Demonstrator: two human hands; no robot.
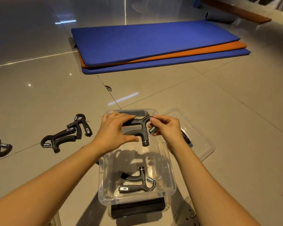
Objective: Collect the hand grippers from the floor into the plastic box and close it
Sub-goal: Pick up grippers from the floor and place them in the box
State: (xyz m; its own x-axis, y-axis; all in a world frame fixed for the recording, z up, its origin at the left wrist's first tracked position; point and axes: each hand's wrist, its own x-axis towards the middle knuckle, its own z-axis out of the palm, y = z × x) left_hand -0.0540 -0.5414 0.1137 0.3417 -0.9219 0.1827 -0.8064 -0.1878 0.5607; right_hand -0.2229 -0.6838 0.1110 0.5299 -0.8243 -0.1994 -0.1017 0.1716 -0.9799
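Three foam mats (153, 44), blue over orange over blue, lie stacked on the glossy tiled floor (219, 103) beyond the clear plastic box (171, 173). The box's lid (204, 149) rests just to its right, and three floor grippers (59, 141) lie at the left. Above the box's far end, the left hand (114, 131) curls round the handles of the held gripper (137, 128), black with a steel spring. The right hand (167, 128) pinches its curved top. Another, the boxed gripper (137, 181), lies inside.

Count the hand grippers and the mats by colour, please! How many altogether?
Hand grippers: 5 (1 held, 1 in the plastic box at, 3 on the floor at)
Blue mats: 2
Orange mats: 1
Total: 8
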